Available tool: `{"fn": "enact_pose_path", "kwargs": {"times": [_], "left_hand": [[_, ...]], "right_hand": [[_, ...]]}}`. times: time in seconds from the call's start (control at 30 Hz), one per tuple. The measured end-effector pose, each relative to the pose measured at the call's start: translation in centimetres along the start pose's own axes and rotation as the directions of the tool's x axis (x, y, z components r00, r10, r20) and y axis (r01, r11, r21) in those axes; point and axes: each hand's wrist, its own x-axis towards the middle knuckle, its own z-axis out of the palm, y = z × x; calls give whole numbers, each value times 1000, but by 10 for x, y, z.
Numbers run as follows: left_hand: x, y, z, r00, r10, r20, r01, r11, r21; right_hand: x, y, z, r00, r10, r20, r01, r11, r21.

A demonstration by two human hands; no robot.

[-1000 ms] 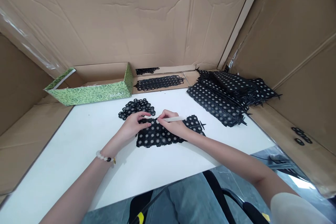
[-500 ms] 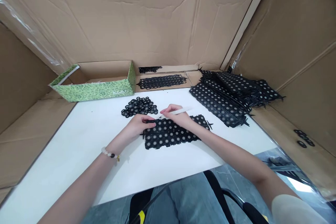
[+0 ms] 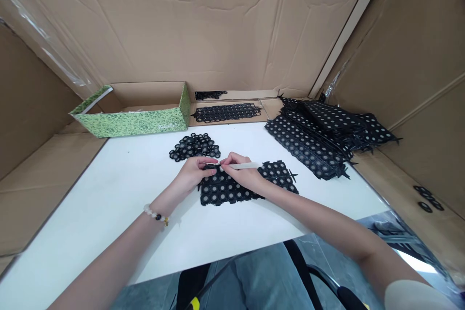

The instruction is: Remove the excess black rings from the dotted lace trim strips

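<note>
A black sheet of joined rings with pale round centres [image 3: 225, 193] lies flat on the white table. My left hand [image 3: 194, 172] pinches its upper left edge between thumb and fingers. In my right hand [image 3: 241, 170] is a white pen-like tool [image 3: 244, 165], held like a pencil. Its tip meets the sheet's upper edge close to my left fingertips; the exact contact is too small to make out. Just beyond my left hand sits a heap of loose black rings [image 3: 194, 147].
A green-patterned open box [image 3: 141, 123] stands at the back left. Behind the heap, a black ring lattice [image 3: 227, 112] rests on cardboard. Stacked black dotted sheets [image 3: 312, 140] lie at the right. Several loose rings [image 3: 428, 198] are on the right-hand cardboard, and cardboard walls [image 3: 218, 24] surround the table.
My right hand has moved slightly left and down, bringing the tool lower and closer to my left fingertips. My left hand keeps its pinch on the sheet. The view has shifted a little.
</note>
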Motion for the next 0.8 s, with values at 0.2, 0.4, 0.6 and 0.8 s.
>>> {"fn": "enact_pose_path", "kwargs": {"times": [0.2, 0.4, 0.6, 0.8], "left_hand": [[2, 2, -5, 1000, 7, 11, -8, 996, 89], [8, 4, -28, 987, -91, 136, 47, 955, 294], [-1, 3, -29, 989, -51, 137, 21, 977, 213], [-7, -2, -22, 999, -28, 44, 23, 994, 107]], "right_hand": [[0, -2, 4, 1000, 7, -29, -10, 994, -110], [9, -11, -6, 999, 44, 2, -44, 997, 69], [14, -11, 11, 999, 41, 12, -42, 988, 151], [10, -2, 19, 1000, 15, 8, -16, 987, 157]]}}
